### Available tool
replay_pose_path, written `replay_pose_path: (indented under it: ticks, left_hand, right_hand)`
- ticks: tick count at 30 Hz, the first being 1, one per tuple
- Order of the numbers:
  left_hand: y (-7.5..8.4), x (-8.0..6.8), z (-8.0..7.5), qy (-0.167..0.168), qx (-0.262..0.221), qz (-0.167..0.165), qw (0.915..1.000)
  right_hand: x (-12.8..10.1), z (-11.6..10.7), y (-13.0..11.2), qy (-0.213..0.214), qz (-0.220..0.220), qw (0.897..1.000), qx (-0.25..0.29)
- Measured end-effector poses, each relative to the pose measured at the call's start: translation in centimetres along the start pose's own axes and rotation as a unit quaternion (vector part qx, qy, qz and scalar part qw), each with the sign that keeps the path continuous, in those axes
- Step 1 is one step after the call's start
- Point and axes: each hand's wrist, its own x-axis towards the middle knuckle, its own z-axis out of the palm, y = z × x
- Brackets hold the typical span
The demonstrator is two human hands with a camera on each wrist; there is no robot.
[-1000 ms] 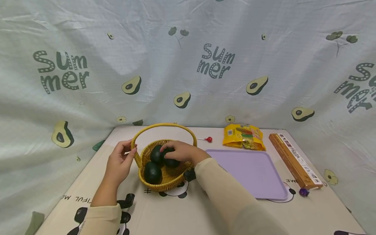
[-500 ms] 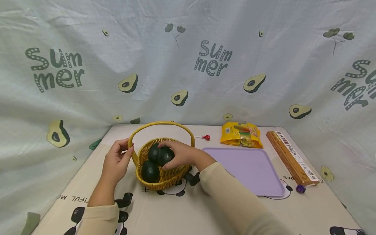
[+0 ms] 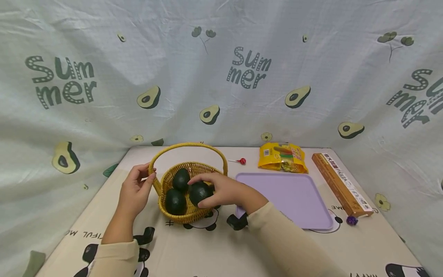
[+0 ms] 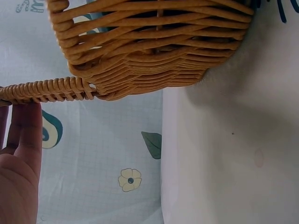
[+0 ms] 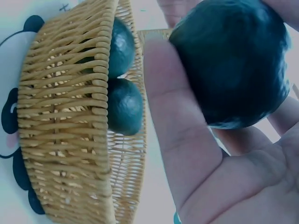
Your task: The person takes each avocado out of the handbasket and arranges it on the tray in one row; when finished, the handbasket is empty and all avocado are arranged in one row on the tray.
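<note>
- Right now my right hand point(image 3: 226, 190) cups a dark avocado point(image 3: 199, 192) at the basket point(image 3: 180, 219) rim; firm, smooth, likely slippery, so I wrap its widest part.
- My left hand point(image 3: 134, 190) pinches the handle point(image 3: 188, 146).

A round, dark green avocado point(image 3: 199, 192) sits gripped just above the woven yellow wicker basket's point(image 3: 180, 219) right rim.
</note>
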Motion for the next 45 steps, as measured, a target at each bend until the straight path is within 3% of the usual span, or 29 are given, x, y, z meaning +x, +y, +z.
replay_pose_path:
  ticks: [6,16,21,26,40,45]
  left_hand:
    - [-0.2,0.1,-0.2,-0.001,0.002,-0.001,1.0000]
    - [-0.1,0.6,-0.1,-0.005,-0.006,0.007,0.9999]
    - [0.0,0.6,0.1,-0.009,-0.004,-0.001,1.0000]
    - [0.0,0.5,0.1,-0.012,-0.009,-0.002,0.9999]
    - [-0.1,0.1,-0.3,-0.015,-0.007,-0.012,0.9998]
    - [0.0,0.1,-0.5,-0.017,-0.006,-0.011,0.9998]
  right_hand:
    - [-2.0,-0.7,-0.1,0.007,-0.003,0.998,0.068]
    - [-4.5,-1.5,1.3,0.051,-0.006,0.992,0.112]
    - [-5.8,-1.8,2.3,0.069,0.011,0.989,0.129]
    - [-7.2,-2.8,3.5,0.115,0.035,0.983,0.140]
    - [-9.8,-4.3,8.0,0.251,0.130,0.953,0.105]
    - [-10.2,-4.4,9.1,0.283,0.136,0.947,0.070]
